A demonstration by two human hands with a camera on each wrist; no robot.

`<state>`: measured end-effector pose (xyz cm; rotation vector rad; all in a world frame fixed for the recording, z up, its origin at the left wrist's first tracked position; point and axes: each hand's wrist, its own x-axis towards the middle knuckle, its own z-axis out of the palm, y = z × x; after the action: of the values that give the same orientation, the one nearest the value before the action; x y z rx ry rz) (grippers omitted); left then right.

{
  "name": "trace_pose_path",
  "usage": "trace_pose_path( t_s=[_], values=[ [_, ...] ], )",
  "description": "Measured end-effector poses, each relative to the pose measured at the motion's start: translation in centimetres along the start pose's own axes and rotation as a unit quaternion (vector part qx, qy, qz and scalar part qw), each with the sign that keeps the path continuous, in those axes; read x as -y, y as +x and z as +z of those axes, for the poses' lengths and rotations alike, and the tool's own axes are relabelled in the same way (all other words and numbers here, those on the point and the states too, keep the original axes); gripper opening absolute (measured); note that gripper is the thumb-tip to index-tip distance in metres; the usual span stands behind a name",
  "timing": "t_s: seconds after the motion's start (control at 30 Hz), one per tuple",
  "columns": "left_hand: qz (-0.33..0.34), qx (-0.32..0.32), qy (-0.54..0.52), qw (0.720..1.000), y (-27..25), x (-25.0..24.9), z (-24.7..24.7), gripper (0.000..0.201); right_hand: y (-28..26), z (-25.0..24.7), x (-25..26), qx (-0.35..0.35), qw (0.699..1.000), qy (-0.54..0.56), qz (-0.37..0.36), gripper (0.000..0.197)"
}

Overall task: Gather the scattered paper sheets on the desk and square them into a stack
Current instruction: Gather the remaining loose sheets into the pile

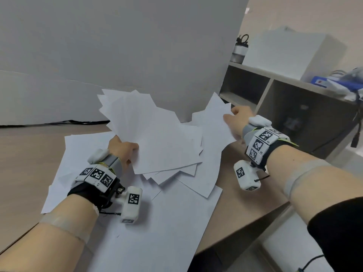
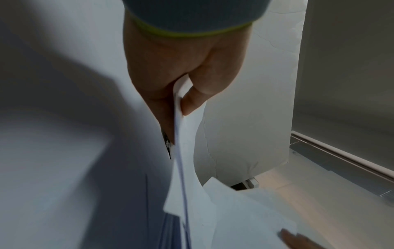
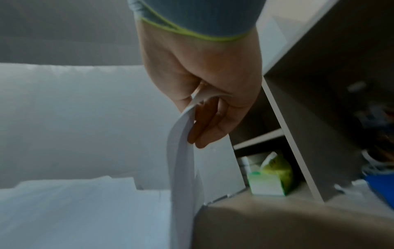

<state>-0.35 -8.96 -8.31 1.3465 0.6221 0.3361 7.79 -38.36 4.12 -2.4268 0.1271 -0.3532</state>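
Head view first: the left hand [image 1: 122, 149] is gripping a fanned-out bunch of white paper sheets [image 1: 145, 134] by its lower left corner, holding it lifted and tilted over the light wooden desk [image 1: 23, 154]. The right hand [image 1: 238, 122] is over by the desk's far right edge, pinching a couple of loose white sheets [image 1: 213, 122] along their right side, and those are overlapping the fanned bunch. More big white sheets [image 1: 157, 222] are lying flat and messy on the desk under both forearms, nowhere near squared up. A grey partition panel [image 1: 117, 46] is standing behind the desk. Off to the right there's a beige open shelf unit [image 1: 275, 91] with a grey-and-black water bottle [image 1: 240, 50] sitting on top.

Left wrist view: the left hand [image 2: 181, 70] is clamping the edge of the bunch [image 2: 181, 151] between the thumb [image 2: 195, 99] and the fingers on the other side, so you're looking at the sheets edge-on as they run down toward the desk [image 2: 298, 193]. Pretty blurry on the left.

Right wrist view: the right hand [image 3: 202, 75] is holding its sheets [image 3: 183, 160] with the thumb on one face and the fingers [image 3: 211, 126] lying fairly straight along the other. The paper is bending and hanging down to the pile below. A small green-and-white carton [image 3: 270, 178] is sitting in the shelf unit [image 3: 309, 118] just past the desk [image 3: 277, 224] corner.
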Motion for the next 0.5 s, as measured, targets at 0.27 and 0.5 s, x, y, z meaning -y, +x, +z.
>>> trace_pose_path(
  t_s=[0.27, 0.5],
  values=[
    [-0.009, 0.041, 0.003, 0.999, -0.5, 0.7, 0.8, 0.027, -1.1, -2.7, 6.4, -0.08, 0.989, 0.084, -0.094, 0.029],
    [-0.028, 0.037, 0.019, 0.999, 0.4, 1.1, 0.1, 0.024, 0.3, -2.6, 10.6, -0.12, 0.957, 0.259, -0.055, 0.044]
  ],
)
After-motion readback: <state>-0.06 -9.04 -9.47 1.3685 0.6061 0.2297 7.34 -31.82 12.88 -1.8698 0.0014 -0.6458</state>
